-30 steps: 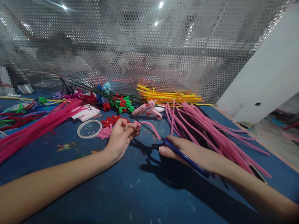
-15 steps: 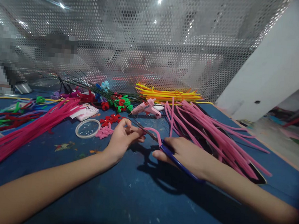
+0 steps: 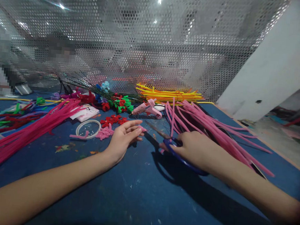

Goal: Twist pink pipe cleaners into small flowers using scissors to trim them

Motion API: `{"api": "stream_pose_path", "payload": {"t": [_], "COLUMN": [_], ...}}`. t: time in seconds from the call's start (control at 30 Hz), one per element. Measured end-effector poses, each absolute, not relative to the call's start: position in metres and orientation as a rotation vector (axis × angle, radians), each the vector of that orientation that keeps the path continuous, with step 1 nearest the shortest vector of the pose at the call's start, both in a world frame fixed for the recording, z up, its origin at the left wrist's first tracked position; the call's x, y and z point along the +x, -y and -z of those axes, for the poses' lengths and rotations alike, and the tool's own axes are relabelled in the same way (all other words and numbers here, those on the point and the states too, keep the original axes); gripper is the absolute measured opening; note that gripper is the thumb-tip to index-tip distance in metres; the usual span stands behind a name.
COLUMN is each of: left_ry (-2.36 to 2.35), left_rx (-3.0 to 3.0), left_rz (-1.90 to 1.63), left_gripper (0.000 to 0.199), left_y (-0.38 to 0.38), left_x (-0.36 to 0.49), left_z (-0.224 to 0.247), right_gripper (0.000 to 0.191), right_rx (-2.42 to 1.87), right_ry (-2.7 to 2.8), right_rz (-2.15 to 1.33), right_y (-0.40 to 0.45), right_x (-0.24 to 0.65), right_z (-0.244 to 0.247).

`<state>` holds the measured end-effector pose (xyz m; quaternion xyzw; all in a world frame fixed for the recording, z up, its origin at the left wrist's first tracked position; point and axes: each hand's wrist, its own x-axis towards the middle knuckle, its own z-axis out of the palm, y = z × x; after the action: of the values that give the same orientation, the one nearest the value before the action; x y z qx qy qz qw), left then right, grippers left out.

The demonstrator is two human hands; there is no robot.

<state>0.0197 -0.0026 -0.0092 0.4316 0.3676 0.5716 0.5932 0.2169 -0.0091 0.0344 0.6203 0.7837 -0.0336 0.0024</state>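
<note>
My left hand [image 3: 124, 138] pinches a small pink pipe-cleaner piece [image 3: 142, 129] between thumb and fingers; its exact shape is mostly hidden. In my right hand [image 3: 188, 148] is a pair of scissors [image 3: 161, 132] with blue handles, the blades pointing toward my left hand but apart from it. A bit of pink shows below the scissors' handle, by my right fingertips. Left of my left hand are a small heap of pink pipe-cleaner shapes [image 3: 105, 132], similar red shapes [image 3: 113, 120], and a cut pink strip [image 3: 78, 136] at the front of a pale ring [image 3: 98, 134].
Long pink pipe cleaners [image 3: 216, 131] lie at right, magenta ones [image 3: 29, 132] at left. Behind are a pink glue gun [image 3: 147, 108], yellow pipe cleaners [image 3: 169, 94] and red-green flowers [image 3: 122, 104]. A perforated metal screen [image 3: 144, 56] borders the blue table [image 3: 122, 200].
The scissors have moved right and down, away from my left hand. The pink length that arched between the hands is gone from there. A pink strip now lies by the pale ring.
</note>
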Motion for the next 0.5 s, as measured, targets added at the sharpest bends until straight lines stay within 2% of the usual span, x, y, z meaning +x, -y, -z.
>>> {"api": "stream_pose_path", "payload": {"t": [0.13, 0.2, 0.27, 0.33, 0.43, 0.5], "left_ry": [-0.879, -0.899, -0.925, -0.900, -0.810, -0.815], "left_rx": [1.082, 1.166, 1.290, 1.430, 1.577, 1.628], "left_rz": [-1.328, -1.306, -1.267, -1.223, -1.166, -1.158], "left_gripper": [0.019, 0.016, 0.013, 0.008, 0.003, 0.004], "left_y": [0.002, 0.003, 0.006, 0.011, 0.016, 0.017], "left_x": [0.020, 0.020, 0.020, 0.020, 0.020, 0.020], "left_z": [0.012, 0.012, 0.010, 0.008, 0.005, 0.004], "right_gripper": [0.030, 0.029, 0.033, 0.037, 0.034, 0.030], "right_rx": [1.814, 1.887, 1.871, 1.740, 1.611, 1.578], "right_ry": [-2.632, -2.778, -2.880, -2.862, -2.619, -2.479], "right_rz": [0.138, 0.279, 0.626, 1.126, 1.811, 2.077], "right_y": [0.017, 0.018, 0.018, 0.018, 0.018, 0.019], "right_x": [0.219, 0.215, 0.209, 0.201, 0.194, 0.192], "right_z": [-0.039, -0.044, -0.045, -0.040, -0.028, -0.021]}}
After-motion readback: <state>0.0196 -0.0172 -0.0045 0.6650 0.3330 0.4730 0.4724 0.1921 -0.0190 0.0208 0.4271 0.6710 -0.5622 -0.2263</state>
